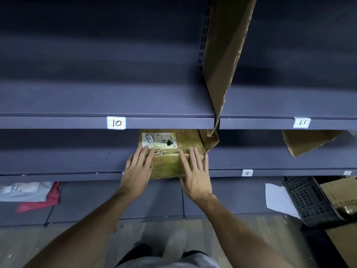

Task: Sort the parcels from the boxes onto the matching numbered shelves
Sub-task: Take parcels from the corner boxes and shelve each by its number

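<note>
Your left hand (138, 167) and right hand (195, 171) lie flat with fingers straight on the parcel's (168, 163) near end, one on each side, gripping nothing. The parcel sits on the shelf (77, 163) below label 10 (116, 123), its near edge overhanging. Its long axis seems to run away from you. Push straight in, I'd judge. The torn cardboard divider (222, 64) stands just beside its far right corner.

Under the left hand (138, 169) and right hand (195, 171), the parcel (170, 163) is yellowish-brown cardboard, its white label (159, 140) smudged black. The shelf (58, 159) around them is slate blue. Above them a white tag (116, 123) bears a black 10. Low left lie a red mailer (38, 205) and a pale grey mailer (25, 191); low right, a black lattice crate (309, 202)
</note>
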